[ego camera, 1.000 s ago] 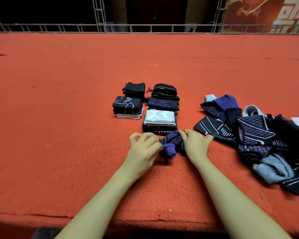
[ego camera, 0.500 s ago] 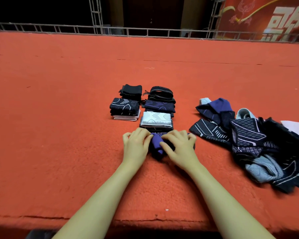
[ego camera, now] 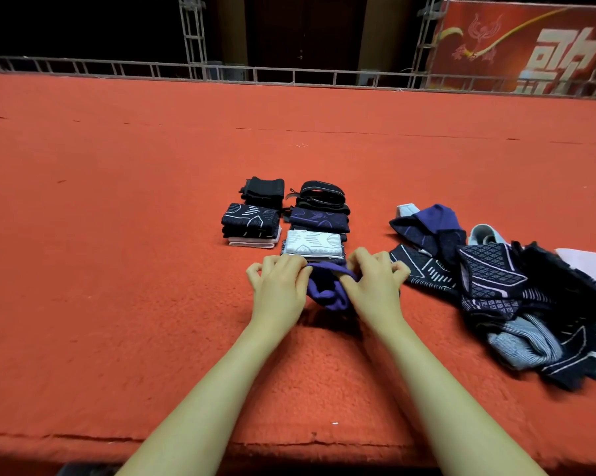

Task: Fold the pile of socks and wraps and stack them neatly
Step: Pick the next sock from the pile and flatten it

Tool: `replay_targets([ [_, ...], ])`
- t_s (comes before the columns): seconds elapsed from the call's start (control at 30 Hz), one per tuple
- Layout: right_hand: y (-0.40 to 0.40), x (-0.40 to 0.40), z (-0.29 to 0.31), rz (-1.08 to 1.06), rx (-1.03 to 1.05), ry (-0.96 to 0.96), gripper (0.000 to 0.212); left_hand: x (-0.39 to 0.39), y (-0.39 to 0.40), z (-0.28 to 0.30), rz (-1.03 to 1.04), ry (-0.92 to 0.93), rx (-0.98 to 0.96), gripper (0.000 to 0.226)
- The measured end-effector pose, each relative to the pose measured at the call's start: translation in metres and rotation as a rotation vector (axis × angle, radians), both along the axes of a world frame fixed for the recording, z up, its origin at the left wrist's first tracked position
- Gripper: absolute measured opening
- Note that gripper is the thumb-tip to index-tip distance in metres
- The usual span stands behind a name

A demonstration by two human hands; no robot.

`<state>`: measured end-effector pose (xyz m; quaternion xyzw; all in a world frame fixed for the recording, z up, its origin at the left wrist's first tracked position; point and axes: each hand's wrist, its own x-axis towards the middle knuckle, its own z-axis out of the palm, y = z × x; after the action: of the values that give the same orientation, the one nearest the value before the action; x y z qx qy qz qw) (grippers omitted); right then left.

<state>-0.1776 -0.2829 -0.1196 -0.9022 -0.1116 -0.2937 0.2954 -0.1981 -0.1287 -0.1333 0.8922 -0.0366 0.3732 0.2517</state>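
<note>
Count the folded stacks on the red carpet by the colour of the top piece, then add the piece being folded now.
Black-topped stacks: 2
Navy patterned stacks: 2
White patterned stack: 1
Purple sock, held by left hand and right hand: 1
Total: 6

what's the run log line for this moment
step: folding | both hands grip purple sock | folded stacks beyond | unfolded pile right
</note>
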Motion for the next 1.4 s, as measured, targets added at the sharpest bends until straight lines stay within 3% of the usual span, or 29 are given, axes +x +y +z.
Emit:
replay_targets([
  [0.2, -0.007, -0.012, -0.004, 0.23, -0.021, 0.213, 0.043, 0.009, 0.002, 0.001, 0.069, 0.141, -0.117, 0.015],
  [0.3, -0.003, -0.018, -0.017, 0.276, -0.018, 0.285, 0.045, 0.01, 0.004, -0.005, 0.111, 0.188, -0.131, 0.015],
  [0.53, 0.023, -0.019, -0.039, 0.11, -0.118, -0.043, 0.023, 0.007, 0.016, -0.011, 0.064, 0.228, -0.231, 0.011],
  [0.63, 0.025, -0.016, -0.037, 0.185, -0.115, -0.178, 0.022, 0.003, 0.028, -0.011, -0.055, 0.23, -0.322, 0.008],
  [0.7, 0.019, -0.008, -0.032, 0.222, -0.047, -0.149, 0.027, -0.001, 0.031, -0.007, -0.17, 0.255, -0.343, 0.012],
  [0.77, 0.011, 0.001, -0.028, 0.172, -0.08, -0.064, 0.043, -0.002, 0.028, -0.002, -0.168, 0.309, -0.197, 0.025],
  [0.87, 0.0, 0.009, -0.033, 0.216, -0.357, 0.193, 0.059, 0.002, 0.021, -0.003, -0.069, 0.376, 0.314, 0.029],
  [0.9, -0.003, 0.01, -0.038, 0.234, -0.437, 0.234, 0.059, 0.001, 0.02, -0.005, -0.083, 0.369, 0.4, 0.03],
  [1.0, -0.008, 0.01, -0.053, 0.163, -0.454, 0.159, 0.06, -0.003, 0.025, -0.02, -0.16, 0.221, 0.492, 0.034],
  [1.1, -0.004, 0.013, -0.056, 0.077, -0.338, 0.08, 0.04, -0.005, 0.03, -0.031, -0.173, 0.113, 0.543, 0.034],
  [1.2, -0.004, 0.018, -0.048, 0.0, -0.267, 0.024, 0.037, -0.008, 0.035, -0.03, -0.264, 0.023, 0.442, 0.021],
  [1.4, -0.025, 0.027, -0.04, -0.13, -0.248, -0.061, 0.043, -0.019, 0.027, -0.014, -0.211, -0.054, -0.358, 0.005],
])
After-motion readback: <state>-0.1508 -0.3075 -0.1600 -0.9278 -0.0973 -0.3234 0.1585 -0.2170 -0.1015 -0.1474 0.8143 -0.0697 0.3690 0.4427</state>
